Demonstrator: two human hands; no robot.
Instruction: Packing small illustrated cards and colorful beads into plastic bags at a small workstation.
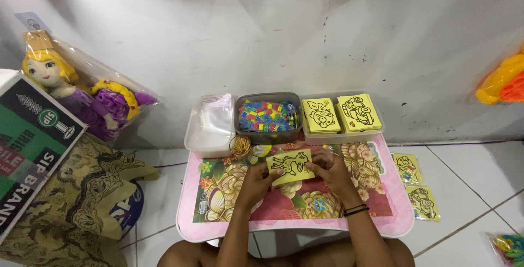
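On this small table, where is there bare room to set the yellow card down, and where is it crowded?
Free: the tabletop in front of both hands, toward its near edge, and its left part beside the left hand. Crowded: the back edge, where the clear tray, the grey tub and the card tray stand side by side. The right hand and left hold the card mid-table.

Quick count for you: you've got one yellow card [291, 166] pinched between your two hands, left hand [255, 182] and right hand [332, 170]. Behind that card sit three tubs: one clear tub [210, 127], one grey tub [268, 118] of coloured bits, and one tub [341, 115] with two stacks of yellow cards. Right of the card, two bagged cards [415, 185] lie on the floor. One doll [76, 95] sits far left.
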